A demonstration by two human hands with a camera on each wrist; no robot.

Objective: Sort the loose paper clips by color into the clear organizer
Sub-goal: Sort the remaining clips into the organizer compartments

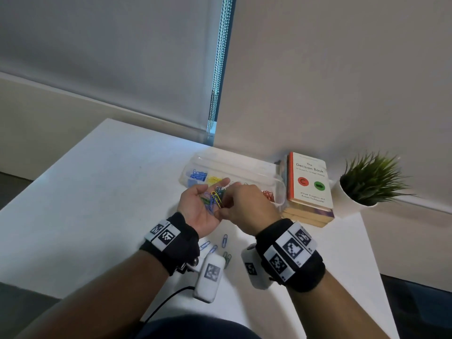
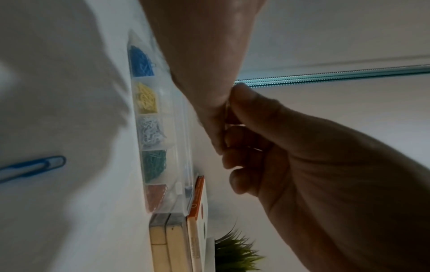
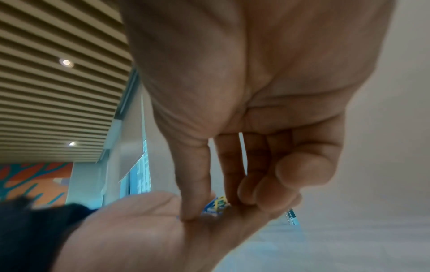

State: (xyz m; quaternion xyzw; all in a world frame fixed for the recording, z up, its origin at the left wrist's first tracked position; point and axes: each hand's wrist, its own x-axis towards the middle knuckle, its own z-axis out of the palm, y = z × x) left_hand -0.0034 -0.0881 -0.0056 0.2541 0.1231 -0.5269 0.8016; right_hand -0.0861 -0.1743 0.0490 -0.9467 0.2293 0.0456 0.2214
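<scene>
While the left hand [image 1: 204, 207] lies palm up above the white table [image 1: 97, 192], it cups a small pile of paper clips [image 1: 214, 199] in blue, green and yellow. Its fingers are loose and a bit bent, not closed tight. The right hand [image 1: 247, 204] reaches into that palm from the other side. Its thumb and first fingers [image 3: 195, 184] come down together onto the pile, pinching at the clips, but I cannot tell which clip it has.

Just behind the hands sits the clear organizer [image 1: 234, 165] with its lid open. From the left wrist view its boxes hold blue clips [image 2: 140, 62], yellow clips [image 2: 146, 97], white clips [image 2: 151, 130], green clips [image 2: 154, 165] and red clips [image 2: 156, 197], each color in its own box.

A few loose clips [image 1: 220, 245] lie on the table near the wrists. Right beside the organizer is a stack of books [image 1: 309, 187], and next to that a small green plant [image 1: 369, 179] in a white pot.
</scene>
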